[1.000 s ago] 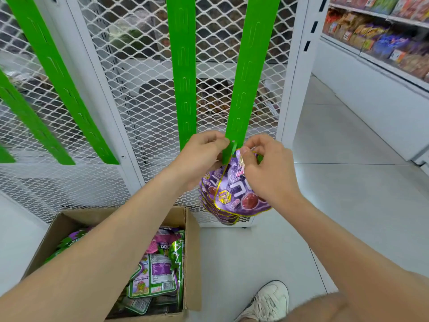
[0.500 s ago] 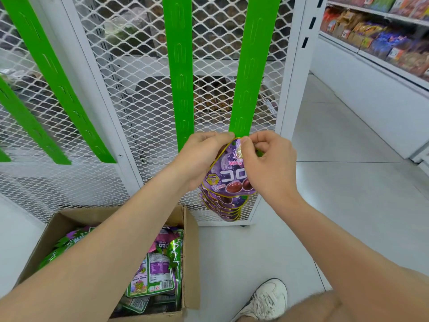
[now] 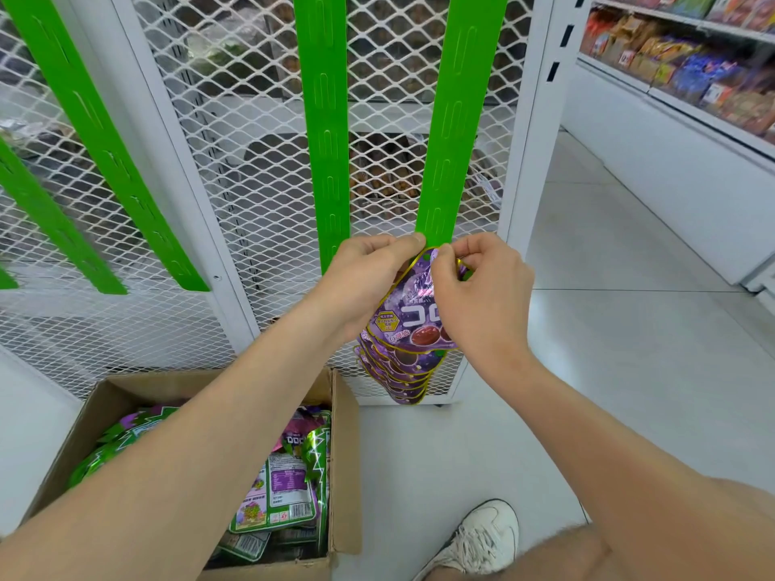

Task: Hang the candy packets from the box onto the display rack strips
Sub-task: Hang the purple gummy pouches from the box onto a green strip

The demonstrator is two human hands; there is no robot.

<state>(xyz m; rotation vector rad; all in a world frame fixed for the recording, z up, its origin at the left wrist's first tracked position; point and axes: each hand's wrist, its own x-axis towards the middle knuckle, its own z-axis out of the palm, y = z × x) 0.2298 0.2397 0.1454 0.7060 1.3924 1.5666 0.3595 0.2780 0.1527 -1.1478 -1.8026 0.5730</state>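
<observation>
A purple candy packet [image 3: 409, 312] with a gold edge is held up against the lower end of the right green strip [image 3: 453, 119]. My left hand [image 3: 369, 278] pinches the strip's end and the packet's top from the left. My right hand [image 3: 478, 295] pinches the packet's top from the right. Several more purple packets [image 3: 398, 379] hang in a row on the strip below it. The open cardboard box [image 3: 344, 454] at the lower left holds several green and purple packets [image 3: 285, 492], partly hidden by my left forearm.
A white mesh rack [image 3: 235, 169] carries other bare green strips [image 3: 325, 119] to the left. A shop shelf [image 3: 687, 48] of snacks runs along the right. My white shoe [image 3: 474, 538] stands on the grey tiled floor beside the box.
The packet has swung from tilted to flat against the strip and moved up slightly. Both hands stay pinched at its top.
</observation>
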